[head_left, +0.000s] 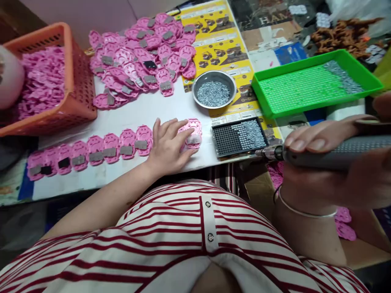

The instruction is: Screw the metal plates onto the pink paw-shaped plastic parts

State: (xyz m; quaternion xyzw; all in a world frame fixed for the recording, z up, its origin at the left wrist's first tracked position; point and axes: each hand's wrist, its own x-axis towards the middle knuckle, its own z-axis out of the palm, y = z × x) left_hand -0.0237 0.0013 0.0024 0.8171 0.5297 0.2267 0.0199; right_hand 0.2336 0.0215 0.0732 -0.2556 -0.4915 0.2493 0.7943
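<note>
The left hand (169,148) is spread wide, palm down, its fingertips resting on a pink plastic piece (194,139) on the white tabletop (137,116). The right hand (324,181) is wrapped around a grey screwdriver (351,147) with a finely dimpled grip, its metal tip at the right edge of a black tray (224,140). The step looks like picking up a screw while the piece is steadied; the next move seems to call for a level driver and a piece kept flat.

The tray is a grid of small holes, its right part bristling with shiny silver screws. Left of the hand, about 8 more pink pieces (110,147) form a row, scalloped and glossy, each with a grey or black rectangle.

Farther out, a round metal bowl (214,106) holds loose screws, beside a heap of similar pink pieces (165,77). At far left, an orange lattice basket (87,81) brims with smaller pink parts (42,81); at right, a green mesh-bottomed tray (293,87) has screws gathered along 1 end.
</note>
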